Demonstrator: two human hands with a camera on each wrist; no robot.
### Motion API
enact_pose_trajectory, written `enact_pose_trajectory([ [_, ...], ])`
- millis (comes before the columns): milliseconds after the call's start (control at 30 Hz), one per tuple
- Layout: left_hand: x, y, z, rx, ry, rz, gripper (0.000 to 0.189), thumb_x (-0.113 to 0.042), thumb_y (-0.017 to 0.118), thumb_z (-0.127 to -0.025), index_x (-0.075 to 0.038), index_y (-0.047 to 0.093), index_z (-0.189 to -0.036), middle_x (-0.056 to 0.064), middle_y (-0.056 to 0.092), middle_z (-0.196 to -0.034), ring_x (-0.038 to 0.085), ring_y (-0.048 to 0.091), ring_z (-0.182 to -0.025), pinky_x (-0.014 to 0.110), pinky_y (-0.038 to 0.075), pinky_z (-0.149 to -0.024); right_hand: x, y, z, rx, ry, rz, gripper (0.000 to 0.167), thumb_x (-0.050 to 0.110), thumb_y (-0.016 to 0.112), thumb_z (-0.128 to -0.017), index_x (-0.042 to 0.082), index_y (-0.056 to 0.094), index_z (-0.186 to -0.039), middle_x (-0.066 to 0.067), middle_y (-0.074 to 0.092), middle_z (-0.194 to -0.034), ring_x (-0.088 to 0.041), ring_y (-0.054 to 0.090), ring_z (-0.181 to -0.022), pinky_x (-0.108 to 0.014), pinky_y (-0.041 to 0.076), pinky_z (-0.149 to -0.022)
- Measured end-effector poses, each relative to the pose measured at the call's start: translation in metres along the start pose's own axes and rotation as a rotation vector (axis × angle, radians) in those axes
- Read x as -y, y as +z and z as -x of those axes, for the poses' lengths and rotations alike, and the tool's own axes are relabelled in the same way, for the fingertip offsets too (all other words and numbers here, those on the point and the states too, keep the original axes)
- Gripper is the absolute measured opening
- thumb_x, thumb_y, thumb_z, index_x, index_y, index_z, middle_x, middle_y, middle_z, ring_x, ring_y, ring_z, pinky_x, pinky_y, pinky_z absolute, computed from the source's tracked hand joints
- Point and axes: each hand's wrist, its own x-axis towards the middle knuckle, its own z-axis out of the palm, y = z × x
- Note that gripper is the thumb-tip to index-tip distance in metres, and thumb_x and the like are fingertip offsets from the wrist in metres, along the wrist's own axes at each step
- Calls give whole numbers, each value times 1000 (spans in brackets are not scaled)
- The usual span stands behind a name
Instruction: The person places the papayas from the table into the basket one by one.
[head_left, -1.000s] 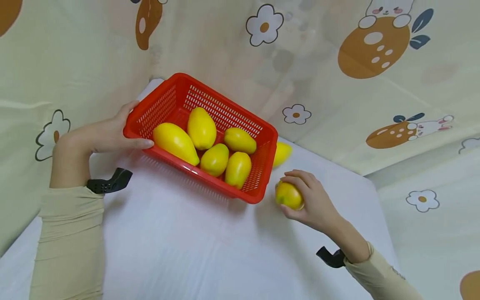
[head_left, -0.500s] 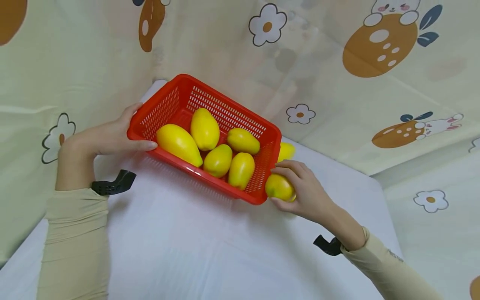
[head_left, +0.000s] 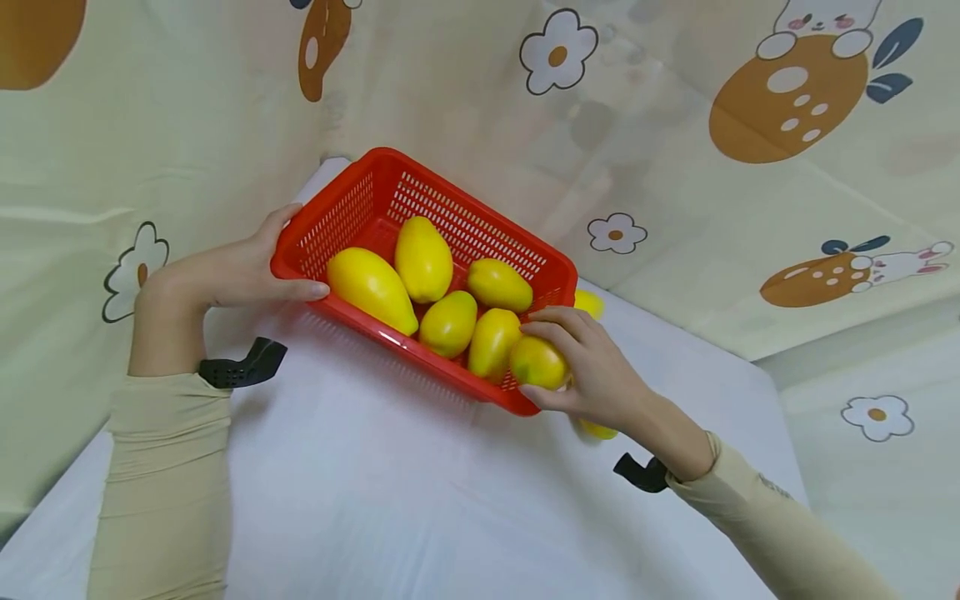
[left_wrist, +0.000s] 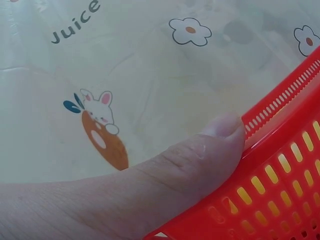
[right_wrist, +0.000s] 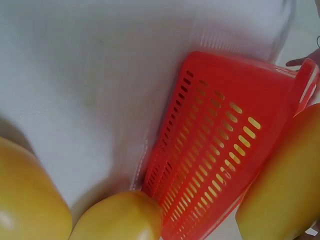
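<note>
A red slotted basket (head_left: 431,364) holds several yellow mangoes (head_left: 370,287). At its left end my left hand (head_left: 225,271) grips the rim, its thumb along the front corner; the left wrist view shows the thumb (left_wrist: 200,155) pressed against the red rim. Over the right end, my right hand (head_left: 600,371) holds another mango (head_left: 538,363) between thumb and fingers. In the right wrist view the held mango (right_wrist: 285,185) is beside the basket's rim, above the slotted wall (right_wrist: 210,135). The basket's near right corner is partly hidden by the hand.
One mango (head_left: 589,302) lies behind the basket's right end, partly hidden. Another mango (head_left: 598,429) shows beneath my right hand on the white table (head_left: 360,500). A patterned curtain (head_left: 450,100) rises along the table's back edge.
My right hand has carried the mango leftward and up from the table beside the basket to above its right end. My left hand keeps its grip on the basket; the view has shifted slightly.
</note>
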Motion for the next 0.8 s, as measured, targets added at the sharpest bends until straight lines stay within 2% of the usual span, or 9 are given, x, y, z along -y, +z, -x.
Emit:
enact_pose_trajectory([
  [400,3,3,-2,4,3,17,119,-54,71,-76,-26,-18,-150,16,18,-152,35,23,-135,58,43,-99,-3,22,-23,129,25,-14,61,47,72,-78,20,54,-130,-2,47,-134,-21,39,-128,-46,45,-99],
  [600,-1,-1,-3,2,5,5,118,-54,70,-77,-27,-20,-149,17,20,-150,35,25,-134,59,41,-100,-10,27,-32,137,19,-2,63,47,72,-79,19,53,-131,-3,47,-134,-22,39,-127,-46,45,-99],
  [800,3,-3,-3,6,-16,10,118,-54,70,-77,-28,-21,-149,18,16,-153,36,22,-136,60,37,-104,-16,29,-40,153,-9,-12,63,48,71,-80,17,51,-132,-5,47,-134,-23,39,-127,-48,44,-100],
])
